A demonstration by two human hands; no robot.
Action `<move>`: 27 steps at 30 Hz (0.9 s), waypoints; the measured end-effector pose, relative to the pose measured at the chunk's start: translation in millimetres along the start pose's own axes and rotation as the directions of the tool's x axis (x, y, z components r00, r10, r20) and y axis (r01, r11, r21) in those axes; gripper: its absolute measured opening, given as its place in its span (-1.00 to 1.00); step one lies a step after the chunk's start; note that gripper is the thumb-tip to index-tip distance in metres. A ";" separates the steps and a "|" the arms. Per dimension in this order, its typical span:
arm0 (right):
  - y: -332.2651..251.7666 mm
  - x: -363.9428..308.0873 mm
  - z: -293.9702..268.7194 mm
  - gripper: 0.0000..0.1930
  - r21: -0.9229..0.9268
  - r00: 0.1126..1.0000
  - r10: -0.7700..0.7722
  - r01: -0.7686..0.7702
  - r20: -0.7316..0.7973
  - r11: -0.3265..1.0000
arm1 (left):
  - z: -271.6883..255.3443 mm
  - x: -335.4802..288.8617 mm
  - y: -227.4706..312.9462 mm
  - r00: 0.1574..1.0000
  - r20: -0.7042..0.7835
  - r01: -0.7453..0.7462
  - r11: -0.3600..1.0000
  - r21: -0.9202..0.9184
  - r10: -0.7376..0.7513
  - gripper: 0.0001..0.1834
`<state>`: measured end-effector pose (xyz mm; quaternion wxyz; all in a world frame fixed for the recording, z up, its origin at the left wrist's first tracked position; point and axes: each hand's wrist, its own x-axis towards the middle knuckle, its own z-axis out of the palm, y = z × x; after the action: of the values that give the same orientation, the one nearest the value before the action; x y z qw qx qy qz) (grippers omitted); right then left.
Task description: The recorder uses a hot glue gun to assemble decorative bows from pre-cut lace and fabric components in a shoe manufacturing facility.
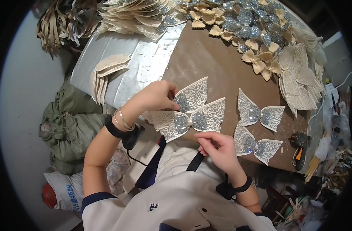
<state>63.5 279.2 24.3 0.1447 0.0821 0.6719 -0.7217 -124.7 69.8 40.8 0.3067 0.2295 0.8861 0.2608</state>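
Note:
My left hand (160, 97) reaches over the brown board, its thumb and fingers closed on a white lace bow (194, 93) with a silver glitter middle; the hand covers that bow's left part. A second lace bow (168, 124) lies just in front and overlaps it, wings spread. Close to this bow's lower edge is my right hand (221, 151), fingers curled together with nothing visible in them. To the right two more bows lie flat, an upper lace bow (254, 114) and a lower lace bow (245, 142).
Small beige and glitter bows (257, 57) are heaped at the far right beside stacked lace pieces (295, 77). Farther left stand more lace stacks (137, 19) and loose curved pieces (112, 65). A black glue gun (300, 144) is at the right edge; green sacks (73, 127) stand left.

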 end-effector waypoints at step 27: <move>-51.4 13.4 10.2 -0.74 0.332 0.977 -0.161 0.200 -0.140 0.922 | 22.9 -93.0 64.6 0.979 0.130 -0.007 0.667 -0.745 0.156 -0.67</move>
<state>35.2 270.6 69.6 0.0239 0.0834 0.5471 -0.8326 -27.9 73.5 103.8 0.4410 0.1477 0.6609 0.5889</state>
